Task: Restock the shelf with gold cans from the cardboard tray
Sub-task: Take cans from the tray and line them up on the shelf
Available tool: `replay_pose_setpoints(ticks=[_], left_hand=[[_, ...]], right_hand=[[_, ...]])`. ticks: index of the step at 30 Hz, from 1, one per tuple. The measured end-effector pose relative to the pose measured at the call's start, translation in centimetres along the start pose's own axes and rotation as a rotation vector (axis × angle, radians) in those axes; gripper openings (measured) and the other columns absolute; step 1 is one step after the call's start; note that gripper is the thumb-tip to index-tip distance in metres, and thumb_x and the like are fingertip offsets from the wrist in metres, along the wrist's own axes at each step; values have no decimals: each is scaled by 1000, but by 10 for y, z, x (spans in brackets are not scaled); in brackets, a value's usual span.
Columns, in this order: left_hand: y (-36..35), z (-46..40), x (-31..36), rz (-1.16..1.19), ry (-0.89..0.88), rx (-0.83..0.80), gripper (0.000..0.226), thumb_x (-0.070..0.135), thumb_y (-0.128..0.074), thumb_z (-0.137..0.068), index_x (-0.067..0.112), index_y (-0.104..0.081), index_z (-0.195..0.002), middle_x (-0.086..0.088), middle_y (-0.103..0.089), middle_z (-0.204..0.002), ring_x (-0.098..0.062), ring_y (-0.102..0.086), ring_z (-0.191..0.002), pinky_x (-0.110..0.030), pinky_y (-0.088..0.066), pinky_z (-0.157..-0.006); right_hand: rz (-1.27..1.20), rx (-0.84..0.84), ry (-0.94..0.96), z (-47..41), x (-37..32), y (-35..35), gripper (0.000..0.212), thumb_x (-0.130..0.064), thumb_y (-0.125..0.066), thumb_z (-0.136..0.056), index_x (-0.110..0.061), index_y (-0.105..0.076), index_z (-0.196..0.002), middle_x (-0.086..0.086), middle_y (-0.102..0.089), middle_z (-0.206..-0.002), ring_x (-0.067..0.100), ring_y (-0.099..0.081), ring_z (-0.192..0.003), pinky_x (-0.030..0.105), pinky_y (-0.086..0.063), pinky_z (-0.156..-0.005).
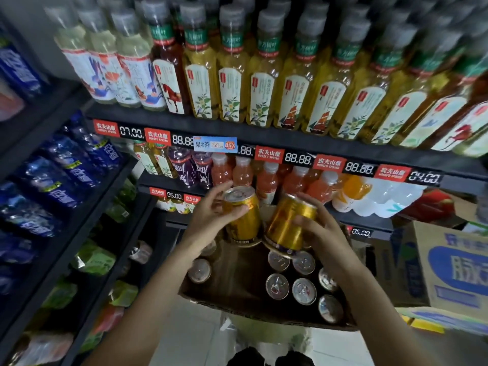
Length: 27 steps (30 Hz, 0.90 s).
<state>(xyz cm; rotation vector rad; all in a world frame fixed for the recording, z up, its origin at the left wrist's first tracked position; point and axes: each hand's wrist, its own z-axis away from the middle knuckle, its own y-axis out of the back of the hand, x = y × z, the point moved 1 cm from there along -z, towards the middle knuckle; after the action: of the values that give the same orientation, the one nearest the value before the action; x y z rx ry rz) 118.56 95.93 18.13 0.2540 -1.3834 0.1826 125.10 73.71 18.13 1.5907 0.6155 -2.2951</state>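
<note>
My left hand [211, 212] grips a gold can [244, 220] held upright, its silver top facing up. My right hand [319, 228] holds a second gold can [287, 223], tilted to the right. Both cans hang above a brown cardboard tray [237, 299] low in the view. Several more cans [303, 290] stand in the tray's right half and a couple at its left edge [200, 270]. The dark shelf [171, 220] lies just beyond my hands, below the rows of drink bottles.
Tea bottles [264, 75] fill the top shelf, pink and orange juice bottles [266, 180] the one under it. Blue-labelled bottles [66, 167] and green packs [92, 260] line a rack on the left. A printed cardboard box [454, 268] stands at the right. Pale floor tiles show below.
</note>
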Motion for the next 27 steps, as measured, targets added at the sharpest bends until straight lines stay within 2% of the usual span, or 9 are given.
replay_pose_setpoints(ticks=[3, 6, 8, 10, 14, 19, 21, 24, 27], left_hand=[[-11, 3, 43, 60, -50, -18, 68, 59, -79, -50, 31, -62, -110, 2, -65, -115, -14, -61, -106, -33, -51, -87], [-27, 5, 83, 89, -142, -50, 69, 72, -76, -38, 30, -69, -92, 12, -72, -97, -6, -66, -95, -20, -49, -77], [-39, 8, 114, 72, -224, -83, 65, 67, -78, -39, 28, -69, -90, 17, -72, -91, 1, -65, -88, -15, -48, -72], [-51, 9, 147, 56, -323, -133, 60, 64, -78, -43, 29, -69, -91, 17, -72, -93, 2, -65, -90, -14, -50, -71], [-76, 8, 223, -62, -556, -128, 55, 72, -74, -45, 46, -68, -93, 20, -70, -97, -1, -63, -97, -16, -49, -77], [-105, -5, 308, -155, -784, -28, 56, 66, -74, -49, 38, -63, -96, 20, -69, -94, 0, -62, -95, -18, -51, -78], [-119, -15, 338, -171, -848, 47, 57, 60, -73, -58, 31, -62, -105, 12, -67, -102, -4, -61, -98, -20, -50, -82], [-145, -36, 373, -257, -921, 209, 59, 53, -73, -70, 19, -60, -116, 9, -65, -106, -4, -60, -98, -19, -47, -82], [-172, -64, 394, -407, -906, 367, 61, 58, -70, -71, 20, -57, -117, 8, -62, -111, -7, -56, -102, -19, -42, -80]], right_hand=[[-99, 23, 48, 9, -33, 9, 87, -44, -85, -45, -24, -54, -124, 6, -66, -116, 27, -64, -107, 44, -52, -85], [-135, 38, 98, 18, -67, 21, 103, -51, -87, -37, -18, -52, -129, 12, -65, -120, 33, -61, -112, 49, -52, -85], [-91, 17, 162, 27, -94, 28, 98, -52, -86, -38, -19, -56, -125, 14, -64, -120, 35, -59, -114, 52, -51, -85], [-53, -2, 270, 40, -125, 36, 91, -52, -86, -39, -22, -59, -121, 9, -66, -118, 29, -62, -111, 45, -54, -84], [86, -25, 522, 68, -194, 55, 76, -48, -86, -46, -35, -62, -117, -5, -69, -111, 17, -65, -104, 27, -55, -74], [161, 3, 755, 85, -282, 81, 78, -51, -86, -45, -30, -61, -115, -7, -71, -106, 11, -67, -98, 23, -54, -74], [185, 46, 816, 82, -313, 91, 68, -41, -85, -54, -27, -60, -116, -7, -71, -105, 11, -65, -99, 24, -54, -75], [227, 144, 896, 66, -353, 105, 48, -26, -69, -70, -26, -58, -116, -9, -69, -102, 7, -64, -95, 23, -52, -75], [300, 199, 927, 44, -385, 119, 51, -25, -71, -77, -21, -54, -125, -7, -66, -107, 8, -62, -99, 24, -50, -80]])
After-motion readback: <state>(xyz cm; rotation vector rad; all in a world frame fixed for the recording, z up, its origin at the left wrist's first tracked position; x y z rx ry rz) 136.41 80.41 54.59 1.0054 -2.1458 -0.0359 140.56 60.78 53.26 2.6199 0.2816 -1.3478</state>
